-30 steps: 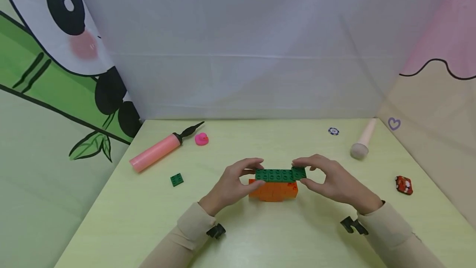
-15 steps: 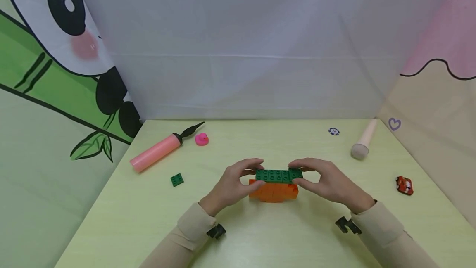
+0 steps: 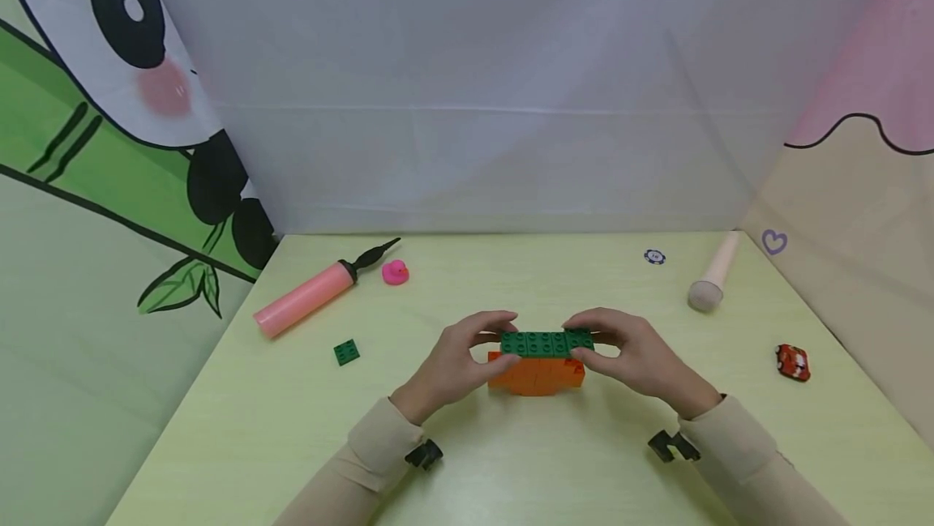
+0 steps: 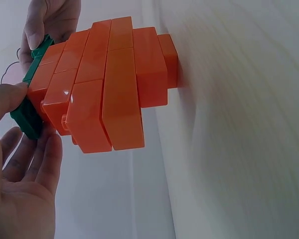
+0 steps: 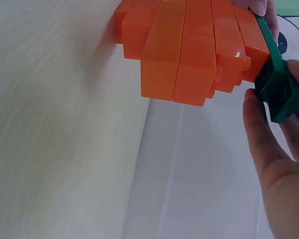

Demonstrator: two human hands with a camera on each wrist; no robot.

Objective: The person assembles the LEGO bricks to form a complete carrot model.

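Observation:
A stepped stack of orange building bricks (image 3: pixel 536 378) stands on the table, widest around its middle in the wrist views. A row of green studded bricks (image 3: pixel 536 344) lies along its top. At the row's left end, my left hand (image 3: pixel 448 368) grips the green piece between thumb and fingers. My right hand (image 3: pixel 645 352) pinches a small green brick (image 5: pixel 284 97) at the right end, thumb in front and fingers behind. In the right wrist view this brick looks slightly tilted against the row; whether it is seated is unclear. Part of the green row is hidden by fingertips.
A loose green brick (image 3: pixel 346 352) lies to the left. Farther back are a pink pump (image 3: pixel 306 299) and a pink rubber duck (image 3: pixel 396 272). On the right are a poker chip (image 3: pixel 654 257), a toy microphone (image 3: pixel 711 283) and a red toy car (image 3: pixel 792 362).
My right hand has shifted left and slightly down, bringing the small green brick in from the overhanging right side, closer along the row. The left hand has stayed in place.

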